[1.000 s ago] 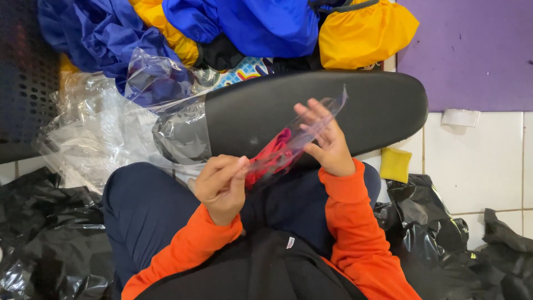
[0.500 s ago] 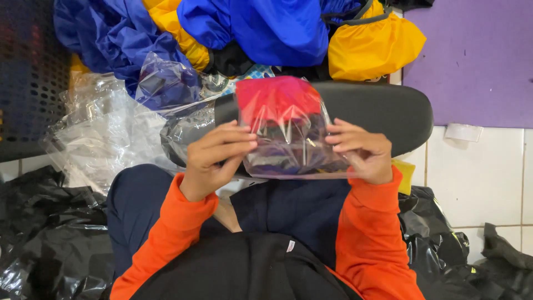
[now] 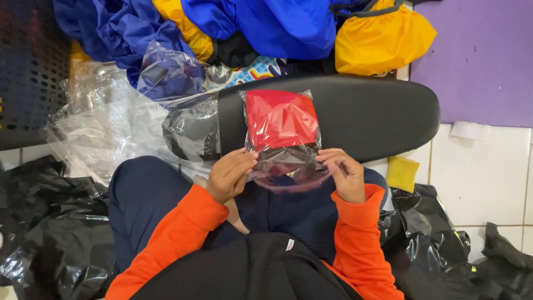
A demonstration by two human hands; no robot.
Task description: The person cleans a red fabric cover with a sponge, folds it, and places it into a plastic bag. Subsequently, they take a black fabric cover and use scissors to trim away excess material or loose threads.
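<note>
The clear plastic bag with a folded red and dark garment inside (image 3: 282, 133) seemed light and soft, so it would bend easily, and the glossy film was probably slippery under the fingers. The best place to take it was, in my judgement, the two lower corners at the open end, where the film was loose and empty. The bag was flat and about square; the red part filled the upper half and a dark part lay below it, with wrinkled transparent film at the bottom edge. It lay on the black padded oval seat (image 3: 377, 114), its lower end hanging over the person's lap. The left hand (image 3: 230, 175) pinched the lower left edge of the bag, and the right hand (image 3: 345, 173) pinched the lower right edge. Both sleeves were orange. Behind the seat lay a pile of blue and yellow garments (image 3: 288, 25), and crumpled clear plastic bags (image 3: 105, 119) were at the left.
</note>
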